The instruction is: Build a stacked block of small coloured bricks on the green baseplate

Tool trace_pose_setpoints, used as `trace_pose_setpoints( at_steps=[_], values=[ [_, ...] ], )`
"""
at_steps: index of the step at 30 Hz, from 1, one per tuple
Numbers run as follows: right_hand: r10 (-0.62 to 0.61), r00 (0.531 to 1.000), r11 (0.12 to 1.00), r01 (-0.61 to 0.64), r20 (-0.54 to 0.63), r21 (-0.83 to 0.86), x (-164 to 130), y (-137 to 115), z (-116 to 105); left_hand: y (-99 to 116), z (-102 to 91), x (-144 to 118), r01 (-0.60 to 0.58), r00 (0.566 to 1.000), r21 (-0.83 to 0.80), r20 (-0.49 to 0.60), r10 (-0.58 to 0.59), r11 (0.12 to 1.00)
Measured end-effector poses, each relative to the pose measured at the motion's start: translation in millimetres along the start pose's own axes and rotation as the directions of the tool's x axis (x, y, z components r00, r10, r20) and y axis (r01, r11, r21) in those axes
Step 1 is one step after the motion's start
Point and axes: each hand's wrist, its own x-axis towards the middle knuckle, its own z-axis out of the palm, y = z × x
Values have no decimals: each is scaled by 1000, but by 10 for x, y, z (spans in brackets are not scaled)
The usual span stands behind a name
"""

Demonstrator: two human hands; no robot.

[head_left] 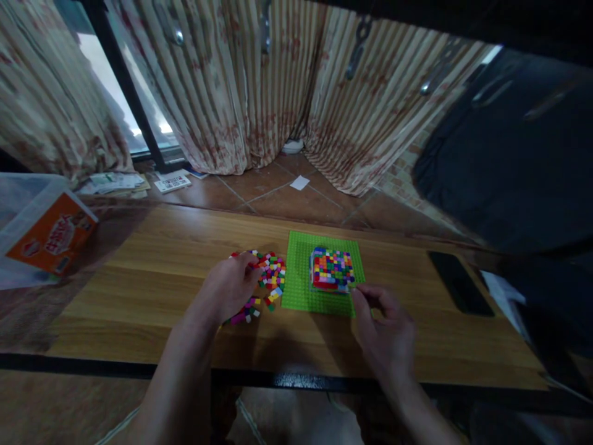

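Observation:
A green baseplate lies on the wooden table. On it stands a squat block of many-coloured small bricks. To its left lies a loose pile of small coloured bricks. My left hand rests on that pile, fingers curled over the bricks; whether it grips one is hidden. My right hand sits at the baseplate's near right corner, fingers pinched together close to the block's right side; nothing shows between the fingertips.
A black phone lies flat on the table at the right. An orange box leans in a clear plastic bin at the far left. Papers lie by the window. Striped curtains hang behind. A dark garment hangs at the right.

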Motion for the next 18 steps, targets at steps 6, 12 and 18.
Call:
trace_pose_setpoints(
  at_steps=[6, 12, 18],
  values=[
    [258, 966, 966, -258, 18, 5, 191, 219, -79, 12, 18, 13, -6, 1000, 2, -10, 6, 1000],
    [311, 947, 949, -313, 86, 18, 191, 217, 21, -1, 52, 48, -6, 1000, 1, -11, 6, 1000],
    [401, 910, 899, -413, 105, 148, 231, 208, 49, -58, 99, 73, -30, 999, -6, -25, 30, 1000]
  ],
)
